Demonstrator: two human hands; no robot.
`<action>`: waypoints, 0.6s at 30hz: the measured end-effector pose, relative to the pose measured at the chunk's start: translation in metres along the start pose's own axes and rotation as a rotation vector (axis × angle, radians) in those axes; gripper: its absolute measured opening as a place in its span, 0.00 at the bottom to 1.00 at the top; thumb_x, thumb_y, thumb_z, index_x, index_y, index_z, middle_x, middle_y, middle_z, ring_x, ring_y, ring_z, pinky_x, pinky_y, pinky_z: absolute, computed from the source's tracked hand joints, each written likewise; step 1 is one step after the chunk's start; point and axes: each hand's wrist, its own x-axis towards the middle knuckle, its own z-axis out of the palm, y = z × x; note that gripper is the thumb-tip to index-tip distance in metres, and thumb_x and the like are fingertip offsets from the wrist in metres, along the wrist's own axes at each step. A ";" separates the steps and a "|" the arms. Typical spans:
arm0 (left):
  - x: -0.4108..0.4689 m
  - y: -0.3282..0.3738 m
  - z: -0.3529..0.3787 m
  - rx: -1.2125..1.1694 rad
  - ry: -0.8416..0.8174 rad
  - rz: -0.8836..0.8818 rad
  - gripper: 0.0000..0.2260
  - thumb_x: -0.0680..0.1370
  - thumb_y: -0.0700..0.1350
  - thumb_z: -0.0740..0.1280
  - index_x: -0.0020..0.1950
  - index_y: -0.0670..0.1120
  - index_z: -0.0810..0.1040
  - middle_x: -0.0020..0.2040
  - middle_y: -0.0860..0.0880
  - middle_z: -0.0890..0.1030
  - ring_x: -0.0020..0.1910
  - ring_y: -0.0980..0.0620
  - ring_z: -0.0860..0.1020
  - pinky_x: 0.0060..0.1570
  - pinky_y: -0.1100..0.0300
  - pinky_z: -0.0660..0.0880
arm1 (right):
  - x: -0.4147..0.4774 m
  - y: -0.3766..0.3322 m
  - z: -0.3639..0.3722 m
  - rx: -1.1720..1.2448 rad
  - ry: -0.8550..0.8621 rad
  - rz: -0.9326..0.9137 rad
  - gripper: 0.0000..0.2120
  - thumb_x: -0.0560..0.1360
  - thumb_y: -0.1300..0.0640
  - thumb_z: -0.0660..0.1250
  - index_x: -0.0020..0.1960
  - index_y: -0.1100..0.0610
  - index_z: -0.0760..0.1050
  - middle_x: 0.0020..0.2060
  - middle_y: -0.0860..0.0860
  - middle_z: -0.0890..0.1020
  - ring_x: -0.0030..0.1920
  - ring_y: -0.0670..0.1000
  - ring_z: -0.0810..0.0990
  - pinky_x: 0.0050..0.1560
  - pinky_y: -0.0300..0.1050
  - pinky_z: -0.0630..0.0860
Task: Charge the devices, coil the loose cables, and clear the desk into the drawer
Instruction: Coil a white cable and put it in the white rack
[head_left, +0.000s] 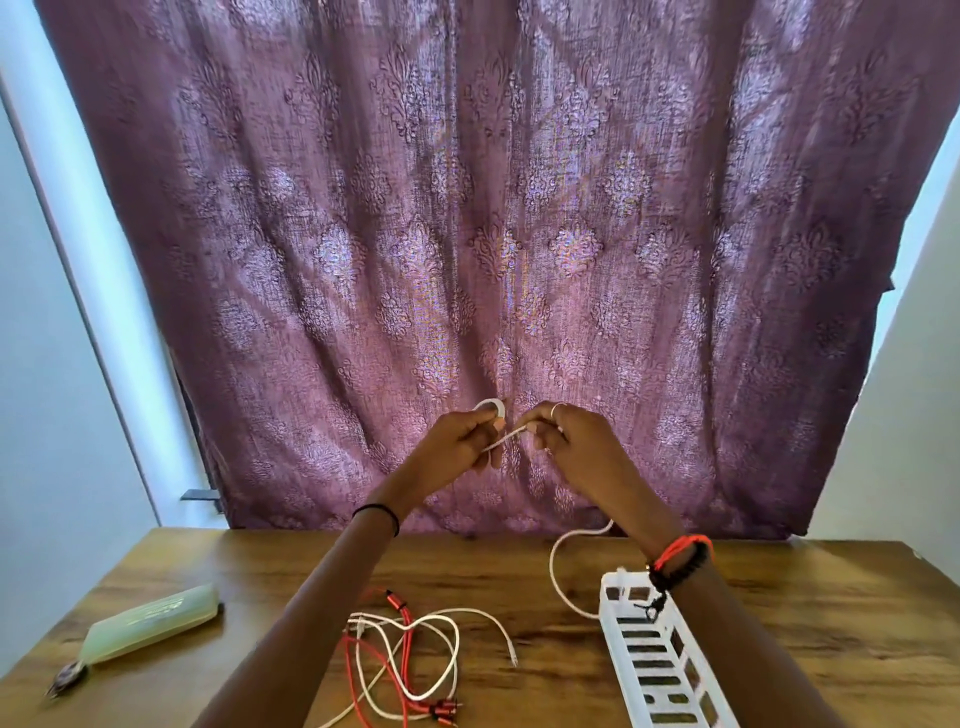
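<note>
Both my hands are raised above the far edge of the wooden desk (260, 566), in front of the curtain. My left hand (460, 444) grips a small loop of white cable (506, 435). My right hand (574, 441) pinches the same cable a short way along it. The cable's loose tail hangs down behind my right forearm and curves onto the desk near the basket. A tangle of red and white cables (405, 660) lies on the desk between my forearms.
A white slotted plastic basket (654, 660) lies on the desk at the right, under my right wrist. A pale green case (150, 623) with a small dark keychain lies at the left. A purple patterned curtain (493, 234) hangs behind the desk.
</note>
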 end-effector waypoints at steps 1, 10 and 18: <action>-0.003 0.003 -0.002 -0.074 -0.025 -0.005 0.11 0.81 0.38 0.58 0.44 0.42 0.78 0.25 0.53 0.76 0.24 0.56 0.70 0.30 0.64 0.69 | 0.002 0.000 -0.003 0.046 0.019 0.008 0.07 0.76 0.63 0.64 0.49 0.59 0.80 0.35 0.49 0.78 0.31 0.38 0.74 0.35 0.27 0.66; -0.013 -0.002 -0.006 -1.028 -0.348 -0.173 0.17 0.73 0.42 0.69 0.59 0.36 0.77 0.25 0.54 0.64 0.22 0.60 0.61 0.25 0.65 0.56 | 0.011 -0.003 -0.017 0.409 0.025 0.002 0.04 0.72 0.63 0.70 0.45 0.59 0.83 0.24 0.39 0.79 0.23 0.37 0.71 0.27 0.27 0.64; -0.019 0.000 -0.002 -1.190 -0.328 -0.180 0.22 0.72 0.47 0.72 0.61 0.36 0.76 0.24 0.57 0.65 0.21 0.63 0.62 0.23 0.69 0.60 | 0.006 0.005 0.010 0.831 0.074 0.138 0.08 0.73 0.63 0.68 0.41 0.52 0.84 0.26 0.49 0.78 0.21 0.43 0.61 0.23 0.33 0.58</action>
